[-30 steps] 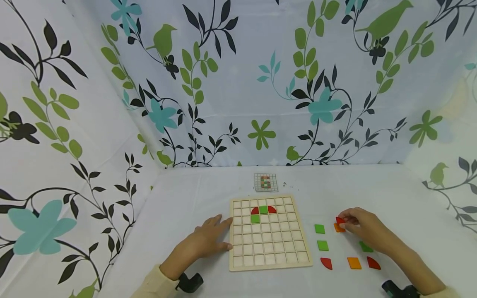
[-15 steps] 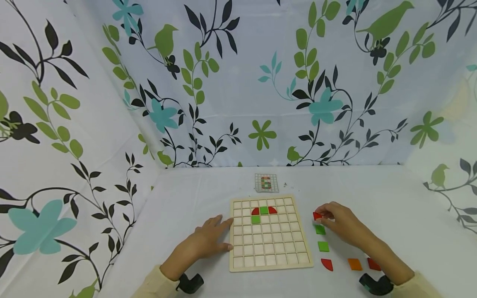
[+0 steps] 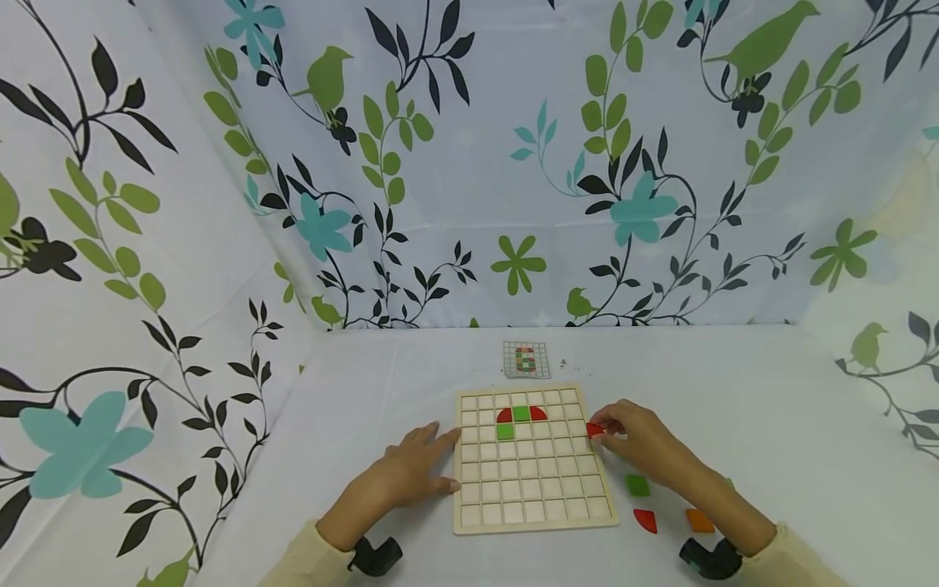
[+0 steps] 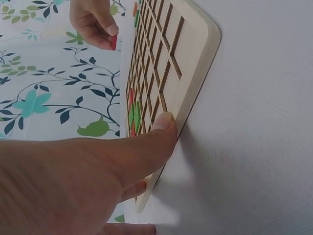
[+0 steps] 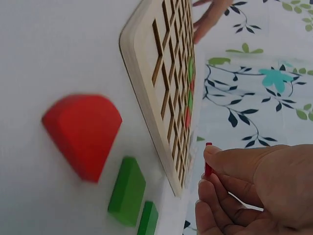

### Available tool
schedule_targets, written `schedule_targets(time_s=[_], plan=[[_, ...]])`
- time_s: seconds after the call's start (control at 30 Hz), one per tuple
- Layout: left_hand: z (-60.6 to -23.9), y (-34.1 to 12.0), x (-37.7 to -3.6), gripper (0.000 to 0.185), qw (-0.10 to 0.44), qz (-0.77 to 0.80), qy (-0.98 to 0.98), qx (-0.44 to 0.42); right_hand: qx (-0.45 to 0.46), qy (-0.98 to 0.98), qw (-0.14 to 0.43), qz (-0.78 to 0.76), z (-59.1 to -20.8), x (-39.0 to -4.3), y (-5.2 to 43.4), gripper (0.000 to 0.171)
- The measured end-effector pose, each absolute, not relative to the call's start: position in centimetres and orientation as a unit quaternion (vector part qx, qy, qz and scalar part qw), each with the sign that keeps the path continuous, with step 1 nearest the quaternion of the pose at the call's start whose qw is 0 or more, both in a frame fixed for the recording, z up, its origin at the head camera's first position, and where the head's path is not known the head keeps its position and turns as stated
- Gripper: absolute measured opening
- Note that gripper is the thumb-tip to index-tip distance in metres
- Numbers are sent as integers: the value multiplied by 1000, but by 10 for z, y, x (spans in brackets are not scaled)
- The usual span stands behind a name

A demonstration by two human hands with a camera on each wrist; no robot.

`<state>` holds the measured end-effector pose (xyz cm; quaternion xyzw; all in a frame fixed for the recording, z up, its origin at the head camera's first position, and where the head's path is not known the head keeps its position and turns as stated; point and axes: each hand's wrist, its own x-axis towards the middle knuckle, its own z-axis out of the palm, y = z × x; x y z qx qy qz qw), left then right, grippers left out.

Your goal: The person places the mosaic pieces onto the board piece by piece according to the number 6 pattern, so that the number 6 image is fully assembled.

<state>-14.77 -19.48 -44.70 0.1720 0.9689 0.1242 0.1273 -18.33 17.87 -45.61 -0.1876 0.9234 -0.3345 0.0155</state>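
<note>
Nearest the camera, two cream sleeves ran out over the white, faintly textured tabletop [image 3: 734, 391]. Loose wooden pieces lay by the right forearm: a red quarter-round piece [image 3: 645, 519], an orange square [image 3: 699, 520] and a green square [image 3: 637, 485], all flat, matte and thick-edged. The left hand [image 3: 407, 474] rested with relaxed, nearly straight fingers against the left edge of the pale wooden grid board [image 3: 533, 497], its thumb pressed on the rim; the hand held nothing. The board was a square frame cut into rows of small square cells, with rounded corners, lying flat. The right hand [image 3: 637, 440] pinched a small red piece [image 3: 594, 429] between thumb and fingertips, just at the board's right edge and held off the surface; in the right wrist view it stood on edge, thin side toward the camera, long axis roughly upright. Farther in, two red quarter-rounds and two green squares [image 3: 521, 413] sat in cells near the board's far side. Beyond the board lay a small gridded pattern card [image 3: 526, 359]. Behind rose fabric walls printed with leaves, birds and teal flowers [image 3: 638, 208].
</note>
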Motion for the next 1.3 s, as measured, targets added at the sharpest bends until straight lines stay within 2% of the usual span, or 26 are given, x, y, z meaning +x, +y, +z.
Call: schedule_targets(time_s=[0.5,1.03,1.3], plan=[[-447,-195,-147,76,130,133,967,172,-181,918,60,-348,-464,-187,134,22],[-447,-195,-148,77,132,139,967,169,-257,932,18,-256,-465,-181,115,16],[-448,-194,-148,77,139,144,966,165,-258,932,12,-253,-467,-180,111,15]])
